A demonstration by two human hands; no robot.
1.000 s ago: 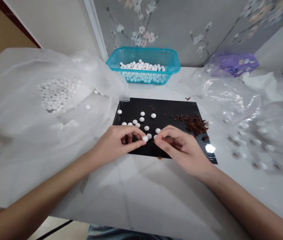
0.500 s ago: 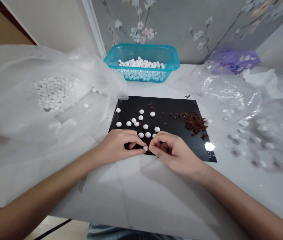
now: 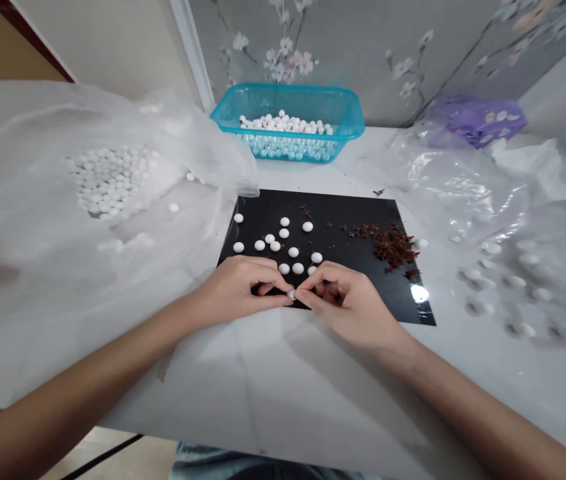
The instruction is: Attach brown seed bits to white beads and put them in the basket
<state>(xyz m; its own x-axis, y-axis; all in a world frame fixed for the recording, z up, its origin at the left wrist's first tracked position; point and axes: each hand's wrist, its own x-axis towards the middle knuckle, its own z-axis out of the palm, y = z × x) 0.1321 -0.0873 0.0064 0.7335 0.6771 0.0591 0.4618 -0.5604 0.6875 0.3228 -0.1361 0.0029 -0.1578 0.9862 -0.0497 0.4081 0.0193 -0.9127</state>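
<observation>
The left hand [image 3: 243, 291] pinches a white bead [image 3: 291, 294] between thumb and forefinger, over the near edge of the black mat [image 3: 333, 210]. The right hand [image 3: 350, 303], fingers curled shut, meets the bead from the other side, perhaps gripping it too. Loose beads [image 3: 293, 252] and brown scraps [image 3: 393, 245] lie on the mat.

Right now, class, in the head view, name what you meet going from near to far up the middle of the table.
The left hand and right hand, level, together pinching one white bead → loose white beads on the black mat → blue basket of more beads → flowered wall.
</observation>
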